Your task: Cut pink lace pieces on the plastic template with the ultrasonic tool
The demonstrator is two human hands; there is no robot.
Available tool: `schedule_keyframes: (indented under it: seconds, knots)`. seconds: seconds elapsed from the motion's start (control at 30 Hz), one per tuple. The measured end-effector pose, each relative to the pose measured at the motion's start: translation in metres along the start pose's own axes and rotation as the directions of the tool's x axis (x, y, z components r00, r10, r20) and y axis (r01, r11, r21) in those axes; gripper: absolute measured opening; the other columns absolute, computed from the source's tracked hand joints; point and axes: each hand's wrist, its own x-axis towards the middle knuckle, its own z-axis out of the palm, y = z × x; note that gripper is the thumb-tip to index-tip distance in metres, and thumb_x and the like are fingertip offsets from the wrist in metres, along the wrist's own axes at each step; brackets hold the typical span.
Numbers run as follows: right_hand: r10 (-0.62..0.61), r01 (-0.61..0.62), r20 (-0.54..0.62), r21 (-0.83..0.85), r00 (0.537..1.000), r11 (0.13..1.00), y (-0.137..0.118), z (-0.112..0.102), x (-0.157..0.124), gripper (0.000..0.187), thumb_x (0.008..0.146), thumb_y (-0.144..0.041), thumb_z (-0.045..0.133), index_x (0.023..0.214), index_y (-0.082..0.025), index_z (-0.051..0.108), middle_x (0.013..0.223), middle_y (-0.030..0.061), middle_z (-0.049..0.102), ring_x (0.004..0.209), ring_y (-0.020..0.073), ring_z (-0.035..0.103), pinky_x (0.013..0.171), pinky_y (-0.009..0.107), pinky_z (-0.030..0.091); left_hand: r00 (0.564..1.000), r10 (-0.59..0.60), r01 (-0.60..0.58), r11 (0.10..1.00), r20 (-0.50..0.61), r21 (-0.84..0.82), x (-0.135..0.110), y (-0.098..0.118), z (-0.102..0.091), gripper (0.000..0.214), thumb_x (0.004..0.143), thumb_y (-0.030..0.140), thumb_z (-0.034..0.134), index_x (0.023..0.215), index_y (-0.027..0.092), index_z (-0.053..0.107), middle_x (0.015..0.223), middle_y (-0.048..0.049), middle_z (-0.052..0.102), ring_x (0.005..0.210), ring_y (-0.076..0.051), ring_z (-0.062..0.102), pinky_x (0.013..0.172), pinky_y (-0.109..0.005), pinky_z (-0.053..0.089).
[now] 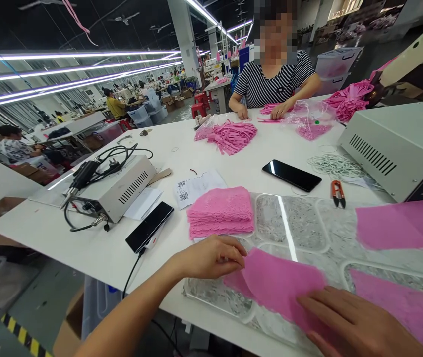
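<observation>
My left hand (211, 257) is closed in a pinch at the left corner of a pink fabric piece (276, 277). That piece is thin and slightly lifted on the left, with more pink fabric beneath it. Across its right part lies my right hand (352, 317), palm down with fingers stretched out over the cloth. Under both hands is a clear panel with rounded shapes (289, 223). A neat stack of pink fabric pieces (220, 212) sits just beyond my left hand. Other pink pieces (392, 225) are spread on the panel's right side, one (400, 307) partly behind my right hand.
Orange-handled snips (337, 193), a black phone (291, 175) and another phone on a cable (150, 227) lie around the panel. Grey machine boxes (112, 188) stand left and right. Across the table (174, 158), a person in a striped shirt (274, 82) handles pink strips.
</observation>
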Motion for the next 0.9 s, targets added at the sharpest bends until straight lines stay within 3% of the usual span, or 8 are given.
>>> schedule_keyframes:
  seconds: [0.13, 0.23, 0.3, 0.4, 0.47, 0.63, 0.73, 0.9]
  knots:
    - [0.253, -0.263, 0.078, 0.167, 0.964, 0.950, -0.002, -0.006, 0.021, 0.024, 0.087, -0.033, 0.059, 0.108, -0.022, 0.058, 0.082, 0.0019, 0.069, 0.065, 0.0158, 0.066, 0.055, 0.024, 0.055, 0.998, 0.052, -0.049, 0.995, -0.027, 0.082, 0.026, 0.023, 0.001, 0.017, 0.090, 0.019, 0.054, 0.092, 0.017, 0.071, 0.115, -0.0099, 0.062, 0.088, -0.015, 0.063, 0.075, -0.025, 0.050]
    - [0.481, -0.527, 0.214, 0.351, 0.850, 0.775, 0.000, -0.007, 0.038, 0.011, 0.084, -0.031, 0.056, 0.085, -0.021, 0.061, 0.063, -0.0027, 0.060, 0.053, 0.0130, 0.055, 0.048, 0.024, 0.047, 0.986, 0.149, -0.146, 0.989, -0.077, 0.032, 0.055, 0.039, 0.008, 0.015, 0.090, 0.019, 0.055, 0.090, 0.018, 0.070, 0.114, -0.0089, 0.062, 0.093, -0.015, 0.062, 0.085, -0.028, 0.049]
    - [0.603, -0.625, 0.213, 0.449, 0.769, 0.639, 0.005, -0.012, 0.045, 0.024, 0.085, -0.036, 0.051, 0.068, -0.021, 0.056, 0.053, -0.0040, 0.051, 0.047, 0.0118, 0.047, 0.044, 0.024, 0.040, 0.973, 0.189, -0.198, 0.979, -0.134, -0.054, 0.074, 0.045, 0.016, 0.014, 0.089, 0.022, 0.058, 0.100, 0.018, 0.067, 0.113, -0.0085, 0.062, 0.103, -0.018, 0.060, 0.093, -0.031, 0.046]
    - [0.720, -0.685, 0.193, 0.540, 0.667, 0.490, 0.016, -0.029, 0.043, 0.030, 0.082, -0.041, 0.053, 0.061, -0.020, 0.054, 0.049, -0.0042, 0.047, 0.046, 0.0115, 0.044, 0.044, 0.024, 0.036, 0.991, 0.072, -0.097, 0.969, -0.114, -0.226, 0.100, 0.046, 0.029, 0.052, 0.081, 0.030, 0.071, 0.129, 0.022, 0.052, 0.117, -0.0094, 0.060, 0.110, -0.022, 0.056, 0.095, -0.037, 0.044]
    - [0.770, -0.704, 0.195, 0.581, 0.608, 0.408, 0.022, -0.044, 0.034, 0.028, 0.080, -0.042, 0.055, 0.063, -0.020, 0.056, 0.050, -0.0033, 0.050, 0.047, 0.0123, 0.048, 0.046, 0.024, 0.039, 0.999, -0.031, 0.031, 0.956, 0.006, -0.293, 0.116, 0.044, 0.039, 0.069, 0.074, 0.030, 0.076, 0.136, 0.023, 0.045, 0.114, -0.0083, 0.060, 0.097, -0.020, 0.058, 0.085, -0.034, 0.047]
    - [0.898, -0.707, 0.125, 0.666, 0.421, 0.238, 0.032, -0.072, -0.010, 0.028, 0.079, -0.047, 0.062, 0.077, -0.019, 0.061, 0.054, -0.0011, 0.059, 0.050, 0.0138, 0.055, 0.050, 0.025, 0.046, 0.969, -0.084, 0.149, 0.951, 0.233, -0.273, 0.160, 0.042, 0.058, 0.056, 0.075, 0.022, 0.071, 0.128, 0.020, 0.052, 0.075, 0.0034, 0.055, 0.063, -0.009, 0.051, 0.062, -0.022, 0.043]
    - [0.956, -0.742, 0.025, 0.637, 0.292, 0.210, 0.036, -0.078, -0.048, 0.033, 0.078, -0.052, 0.063, 0.079, -0.019, 0.060, 0.054, 0.0001, 0.061, 0.050, 0.0156, 0.057, 0.050, 0.027, 0.047, 0.955, -0.099, 0.169, 0.957, 0.281, -0.235, 0.186, 0.050, 0.069, 0.056, 0.074, 0.021, 0.070, 0.127, 0.021, 0.053, 0.083, 0.0007, 0.058, 0.066, -0.011, 0.056, 0.063, -0.023, 0.044]
    - [0.990, -0.830, -0.043, 0.541, 0.135, 0.137, 0.038, -0.077, -0.099, 0.038, 0.075, -0.057, 0.064, 0.082, -0.020, 0.061, 0.054, 0.0015, 0.064, 0.048, 0.0183, 0.060, 0.048, 0.028, 0.051, 0.935, -0.137, 0.181, 0.977, 0.326, -0.109, 0.217, 0.065, 0.086, 0.053, 0.073, 0.022, 0.069, 0.124, 0.023, 0.058, 0.100, -0.0042, 0.060, 0.071, -0.013, 0.056, 0.065, -0.025, 0.045]
